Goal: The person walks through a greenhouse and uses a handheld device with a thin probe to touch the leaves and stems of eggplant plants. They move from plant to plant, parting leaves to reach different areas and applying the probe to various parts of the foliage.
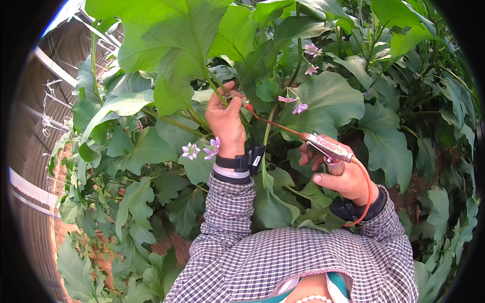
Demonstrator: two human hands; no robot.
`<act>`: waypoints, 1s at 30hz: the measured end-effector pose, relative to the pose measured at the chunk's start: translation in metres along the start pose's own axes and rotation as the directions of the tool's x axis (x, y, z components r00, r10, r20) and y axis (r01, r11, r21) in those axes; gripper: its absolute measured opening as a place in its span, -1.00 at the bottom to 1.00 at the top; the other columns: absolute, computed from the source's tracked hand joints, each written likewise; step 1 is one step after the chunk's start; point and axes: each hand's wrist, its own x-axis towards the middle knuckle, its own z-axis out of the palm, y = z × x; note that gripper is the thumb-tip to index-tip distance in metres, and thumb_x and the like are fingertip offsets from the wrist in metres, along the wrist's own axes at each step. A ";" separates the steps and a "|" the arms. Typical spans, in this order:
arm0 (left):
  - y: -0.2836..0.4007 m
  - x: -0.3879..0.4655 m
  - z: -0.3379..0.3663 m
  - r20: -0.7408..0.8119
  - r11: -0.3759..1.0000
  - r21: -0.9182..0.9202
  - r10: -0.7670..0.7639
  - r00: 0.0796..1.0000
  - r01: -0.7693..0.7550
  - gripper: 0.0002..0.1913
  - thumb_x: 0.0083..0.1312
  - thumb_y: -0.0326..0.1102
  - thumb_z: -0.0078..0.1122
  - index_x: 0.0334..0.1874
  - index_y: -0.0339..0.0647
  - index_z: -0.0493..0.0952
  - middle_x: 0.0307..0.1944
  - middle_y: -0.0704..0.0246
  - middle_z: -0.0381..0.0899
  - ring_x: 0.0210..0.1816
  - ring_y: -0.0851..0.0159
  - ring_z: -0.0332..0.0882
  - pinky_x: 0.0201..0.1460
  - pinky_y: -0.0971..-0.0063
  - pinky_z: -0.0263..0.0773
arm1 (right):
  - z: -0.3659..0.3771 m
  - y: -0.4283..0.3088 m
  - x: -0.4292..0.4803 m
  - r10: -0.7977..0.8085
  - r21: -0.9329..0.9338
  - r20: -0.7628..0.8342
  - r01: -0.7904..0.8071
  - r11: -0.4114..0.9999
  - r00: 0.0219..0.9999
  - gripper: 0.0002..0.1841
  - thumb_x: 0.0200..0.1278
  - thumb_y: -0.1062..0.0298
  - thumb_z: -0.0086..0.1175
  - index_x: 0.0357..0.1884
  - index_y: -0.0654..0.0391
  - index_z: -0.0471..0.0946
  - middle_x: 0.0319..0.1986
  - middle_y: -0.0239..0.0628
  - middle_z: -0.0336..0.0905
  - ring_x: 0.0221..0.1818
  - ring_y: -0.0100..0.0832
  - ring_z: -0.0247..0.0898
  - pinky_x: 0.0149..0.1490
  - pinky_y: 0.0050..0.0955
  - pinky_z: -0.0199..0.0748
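Observation:
Among the leaves of an eggplant plant, my left hand (226, 117) pinches a small flower or bud by its stalk; the fingers partly hide it. My right hand (343, 172) grips a metal hand sprayer (326, 147) with a thin reddish wand. The wand's red nozzle (249, 107) points at the left fingertips, very close to them. An orange hose (368, 189) leaves the sprayer's rear and curves past my right wrist. Pink-purple eggplant flowers (300, 108) hang between the hands, above the wand. More purple flowers (211, 148) show beside my left wrist.
A large eggplant leaf (166, 41) overhangs the upper left. Broad leaves (386, 140) and stems crowd both sides. At the far left are pale greenhouse frame bars (34, 189) and strings. Brown soil (104, 261) shows between plants at lower left.

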 end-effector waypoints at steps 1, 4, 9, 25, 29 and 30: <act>0.001 -0.002 0.000 -0.005 1.000 0.003 0.000 1.000 0.000 -0.64 0.22 -0.72 0.12 0.09 -0.44 0.54 -0.28 0.34 0.61 -0.29 0.41 0.56 -0.11 0.56 0.50 | 0.000 -0.001 0.001 -0.005 -0.035 -0.005 0.005 0.999 1.000 -0.36 0.07 0.42 0.34 0.25 0.26 0.42 -0.15 -0.33 0.54 -0.06 -0.45 0.46 0.11 -0.40 0.45; 0.004 -0.007 -0.004 0.003 1.000 0.021 0.000 1.000 0.000 -0.61 0.27 -0.70 0.10 0.17 -0.41 0.49 -0.26 0.35 0.61 -0.26 0.43 0.56 -0.10 0.55 0.52 | -0.002 -0.003 -0.003 0.005 -0.004 0.005 -0.005 1.000 1.000 -0.36 0.05 0.38 0.36 0.22 0.27 0.41 -0.14 -0.30 0.57 -0.11 -0.48 0.46 0.07 -0.43 0.45; 0.011 -0.026 -0.012 0.004 0.985 0.175 0.010 1.000 -0.010 -0.27 0.28 -0.41 0.36 0.45 -0.40 0.22 0.22 0.22 0.45 0.20 0.25 0.44 0.29 0.43 0.34 | -0.041 -0.005 -0.046 0.104 0.023 0.030 -0.105 0.994 0.994 -0.14 -0.03 0.17 0.43 0.36 0.23 0.34 0.04 -0.27 0.54 0.06 -0.40 0.44 0.15 -0.41 0.38; 0.070 -0.185 0.046 0.149 -0.006 0.960 -0.837 0.527 -0.280 -0.43 0.25 -0.22 0.21 0.28 -0.38 0.43 0.18 0.01 0.55 0.20 -0.11 0.49 0.33 0.14 0.34 | -0.215 0.036 -0.172 0.010 0.100 -0.667 0.076 0.992 0.745 -0.34 0.12 0.51 0.22 0.34 0.27 0.37 0.07 -0.26 0.49 0.10 -0.38 0.48 0.02 -0.45 0.50; 0.057 -0.192 0.046 -0.080 -0.520 0.788 -0.617 0.783 -0.329 -0.44 0.11 -0.15 0.38 0.12 -0.34 0.54 0.00 0.07 0.63 0.04 -0.02 0.59 0.15 0.14 0.46 | -0.250 0.055 -0.173 0.074 0.005 -0.596 -0.088 0.996 0.800 -0.31 0.12 0.44 0.21 0.37 0.25 0.34 0.03 -0.27 0.51 0.05 -0.39 0.47 0.14 -0.38 0.44; 0.045 -0.195 0.057 0.013 -0.407 0.862 -0.579 0.815 -0.302 -0.48 0.10 -0.18 0.37 0.08 -0.34 0.56 -0.04 0.07 0.65 0.00 -0.02 0.61 0.11 0.14 0.48 | -0.263 0.064 -0.164 0.049 -0.103 -0.575 -0.132 0.986 0.817 -0.35 0.12 0.41 0.27 0.31 0.24 0.39 -0.04 -0.28 0.56 0.01 -0.42 0.49 0.08 -0.40 0.48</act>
